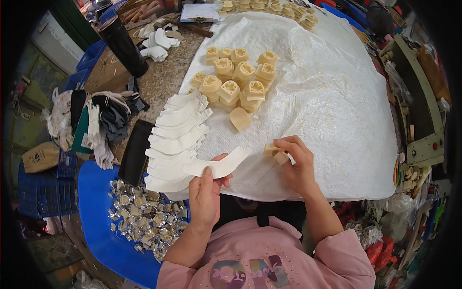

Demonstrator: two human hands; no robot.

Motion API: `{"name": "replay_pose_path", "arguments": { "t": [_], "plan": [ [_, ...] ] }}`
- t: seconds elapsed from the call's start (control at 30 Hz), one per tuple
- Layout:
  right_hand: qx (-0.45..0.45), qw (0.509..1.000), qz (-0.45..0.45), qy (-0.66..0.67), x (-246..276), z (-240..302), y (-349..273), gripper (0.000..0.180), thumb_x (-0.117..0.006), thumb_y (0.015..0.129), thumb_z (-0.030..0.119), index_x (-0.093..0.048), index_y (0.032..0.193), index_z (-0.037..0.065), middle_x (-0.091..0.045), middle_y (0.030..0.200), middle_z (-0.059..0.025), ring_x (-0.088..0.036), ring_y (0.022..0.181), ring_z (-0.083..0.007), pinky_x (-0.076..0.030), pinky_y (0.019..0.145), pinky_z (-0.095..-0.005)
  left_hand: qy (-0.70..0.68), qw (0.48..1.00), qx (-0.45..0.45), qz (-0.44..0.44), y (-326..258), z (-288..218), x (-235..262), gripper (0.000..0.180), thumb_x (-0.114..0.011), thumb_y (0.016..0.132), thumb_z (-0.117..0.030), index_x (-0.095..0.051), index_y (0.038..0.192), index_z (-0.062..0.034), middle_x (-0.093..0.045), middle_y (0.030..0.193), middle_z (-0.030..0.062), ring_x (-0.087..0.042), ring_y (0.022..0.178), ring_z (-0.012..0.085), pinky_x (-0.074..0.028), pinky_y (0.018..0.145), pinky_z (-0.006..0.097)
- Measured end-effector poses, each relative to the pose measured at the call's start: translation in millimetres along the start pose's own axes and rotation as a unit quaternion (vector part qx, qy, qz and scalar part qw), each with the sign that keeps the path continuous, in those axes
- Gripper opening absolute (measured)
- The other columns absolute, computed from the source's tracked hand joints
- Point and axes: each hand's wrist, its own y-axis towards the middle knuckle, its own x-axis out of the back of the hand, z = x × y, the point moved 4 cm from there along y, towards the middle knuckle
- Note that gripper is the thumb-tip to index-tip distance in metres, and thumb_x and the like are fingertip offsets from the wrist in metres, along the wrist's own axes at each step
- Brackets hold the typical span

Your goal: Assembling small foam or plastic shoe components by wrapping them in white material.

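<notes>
White strip (227, 165) is pinched by the left hand (205, 193), a beige piece (281, 157) by the right hand (299, 163); pink shirt (264, 250) bears lettering

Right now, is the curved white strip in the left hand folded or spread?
Spread: the curved white strip arcs open in the left hand, its two ends apart and no fold showing.

A brown desk (161, 79) is being partly covered by a white woven plastic sheet (337, 120). On it, cream blocky pieces (243, 71) are being bordered at near left by white curved strips (175, 136). Nearer, leftward, small silvery pieces (144, 209) are being held in a blue plastic tub (97, 219).
</notes>
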Motion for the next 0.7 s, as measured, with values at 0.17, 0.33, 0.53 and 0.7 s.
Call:
{"name": "replay_pose_path", "arguments": {
  "t": [0.17, 0.33, 0.53, 0.7],
  "plan": [
    [0.061, 0.978, -0.005, 0.202, 1.9, 56.6, 7.8, 0.034, -0.065, 0.074, -0.008, -0.058, 0.106, 0.003, -0.064, 0.1, -0.0135, -0.064, 0.084, -0.0257, -0.051, 0.073, -0.0319, 0.013, 1.0, -0.024, 0.006, -3.3, -2.8, 0.7, 0.039, -0.035, 0.1, -0.02, -0.051, 0.118, 0.0112, -0.058, 0.113, 0.0179, -0.057, 0.091, 0.0167, -0.045, 0.078, 0.029],
    [0.123, 0.969, -0.048, 0.211, -22.2, 62.8, -1.4, 0.041, -0.06, 0.072, -0.014, -0.054, 0.109, 0.004, -0.061, 0.107, -0.0173, -0.061, 0.089, -0.0312, -0.051, 0.075, -0.0357, -0.022, 1.0, -0.008, -0.001, -11.5, -6.5, -12.2, 0.039, -0.034, 0.101, -0.019, -0.05, 0.118, 0.0113, -0.056, 0.118, 0.0194, -0.057, 0.1, 0.0176, -0.047, 0.087, 0.031],
    [0.229, 0.955, -0.074, 0.173, -29.9, 69.2, -4.2, 0.045, -0.061, 0.068, -0.014, -0.057, 0.108, 0.006, -0.061, 0.106, -0.0141, -0.058, 0.085, -0.031, -0.05, 0.072, -0.0378, -0.009, 0.998, -0.021, 0.054, -19.3, -10.9, -14.8, 0.04, -0.034, 0.101, -0.019, -0.049, 0.121, 0.012, -0.059, 0.113, 0.0161, -0.058, 0.098, 0.0148, -0.047, 0.084, 0.027],
    [0.223, 0.957, -0.081, 0.166, -31.5, 65.0, -5.2, 0.046, -0.062, 0.067, -0.013, -0.058, 0.108, 0.006, -0.062, 0.104, -0.0122, -0.057, 0.084, -0.03, -0.049, 0.07, -0.0367, 0.017, 0.997, -0.024, 0.067, -20.7, -12.0, -17.7, 0.039, -0.034, 0.101, -0.018, -0.049, 0.121, 0.0125, -0.059, 0.11, 0.0145, -0.057, 0.098, 0.013, -0.044, 0.085, 0.024]
  ]
}}
